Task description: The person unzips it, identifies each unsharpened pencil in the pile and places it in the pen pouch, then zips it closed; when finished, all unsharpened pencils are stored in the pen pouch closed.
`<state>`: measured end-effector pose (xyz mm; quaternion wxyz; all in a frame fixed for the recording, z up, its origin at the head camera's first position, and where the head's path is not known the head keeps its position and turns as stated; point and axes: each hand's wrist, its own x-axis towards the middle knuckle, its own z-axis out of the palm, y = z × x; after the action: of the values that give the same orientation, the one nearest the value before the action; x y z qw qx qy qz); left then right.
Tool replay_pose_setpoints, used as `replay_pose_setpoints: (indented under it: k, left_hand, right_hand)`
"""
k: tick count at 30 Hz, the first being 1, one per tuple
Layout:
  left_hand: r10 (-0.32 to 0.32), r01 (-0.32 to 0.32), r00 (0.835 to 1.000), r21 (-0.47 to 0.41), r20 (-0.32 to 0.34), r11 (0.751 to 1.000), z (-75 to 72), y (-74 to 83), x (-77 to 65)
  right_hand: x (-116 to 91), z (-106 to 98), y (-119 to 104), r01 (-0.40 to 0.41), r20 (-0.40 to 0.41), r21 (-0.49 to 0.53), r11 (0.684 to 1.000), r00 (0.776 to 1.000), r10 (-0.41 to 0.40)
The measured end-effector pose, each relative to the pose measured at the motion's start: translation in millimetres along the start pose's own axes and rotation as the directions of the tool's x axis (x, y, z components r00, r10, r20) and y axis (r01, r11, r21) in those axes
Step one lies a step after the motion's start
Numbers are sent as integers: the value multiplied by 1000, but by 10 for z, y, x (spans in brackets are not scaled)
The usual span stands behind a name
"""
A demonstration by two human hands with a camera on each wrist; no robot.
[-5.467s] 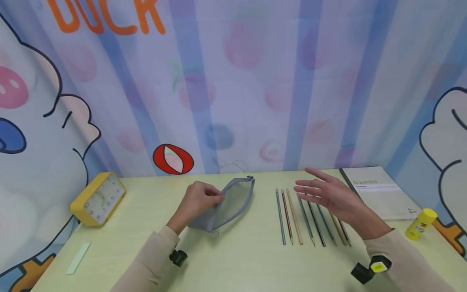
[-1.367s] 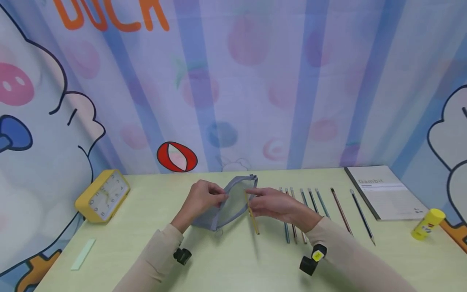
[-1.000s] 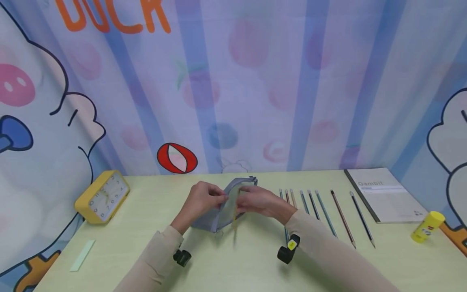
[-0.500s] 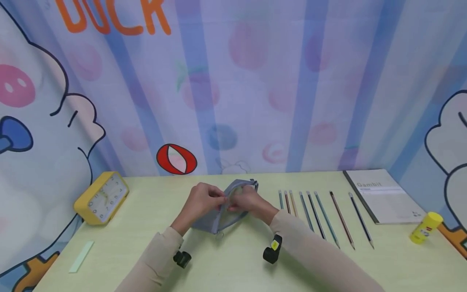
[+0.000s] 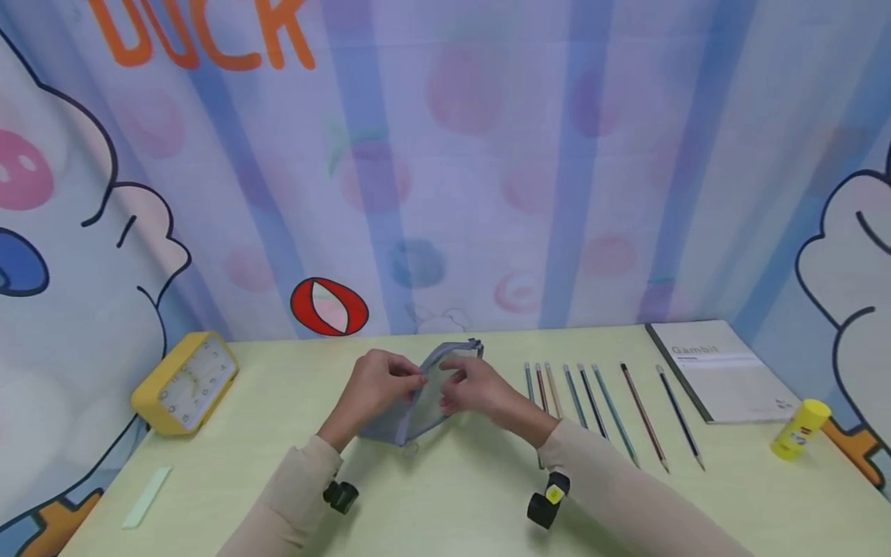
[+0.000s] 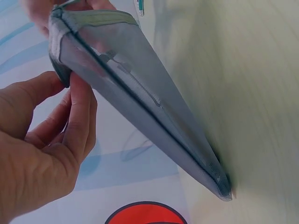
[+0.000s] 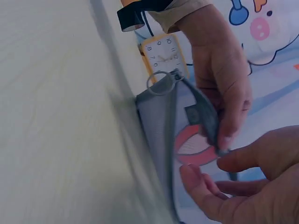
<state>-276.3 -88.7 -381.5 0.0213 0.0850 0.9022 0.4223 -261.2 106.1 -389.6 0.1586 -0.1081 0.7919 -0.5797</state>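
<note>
A grey mesh zip pouch (image 5: 387,427) stands on the table with its mouth spread apart toward the right. My left hand (image 5: 374,391) pinches the near rim of its opening between thumb and fingertips; the left wrist view shows that pinch on the pouch (image 6: 126,79) up close. My right hand (image 5: 480,389) is at the mouth, thumb and fingers apart and nothing between them, as the right wrist view also shows of this hand (image 7: 261,177). Right of the pouch, several pencils (image 5: 644,418) lie in a loose row, the nearer ones partly hidden by my right forearm.
At the far right lie a Gambit notebook (image 5: 724,379) and a yellow glue stick (image 5: 800,429). On the left stand a yellow clock (image 5: 186,383) and, closer to me, a pale green strip (image 5: 146,497). A printed curtain (image 5: 445,155) rises behind the table's back edge.
My right hand brought a yellow pencil from the row into the pouch's mouth, let go of it and drew back slightly to the right. My left hand kept its pinch on the rim.
</note>
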Motion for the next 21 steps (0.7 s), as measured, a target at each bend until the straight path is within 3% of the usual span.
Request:
replay_pose_setpoints:
  k: [4, 9, 14, 21]
  left_hand:
    - [-11, 11, 1000, -10, 2, 1000, -17, -25, -12]
    - [-11, 11, 1000, -16, 11, 1000, -32, -20, -14]
    - [-19, 19, 1000, -10, 19, 1000, -47, -12, -16]
    - [-35, 34, 999, 6, 14, 999, -88, -31, -11]
  right_hand:
    - [-190, -117, -96, 115, 99, -217, 970, 991, -95]
    - [-445, -376, -231, 171, 200, -394, 903, 975, -97]
    - [-670, -738, -239, 142, 186, -452, 881, 981, -63]
    - [-845, -1169, -43, 90, 119, -418, 904, 992, -43]
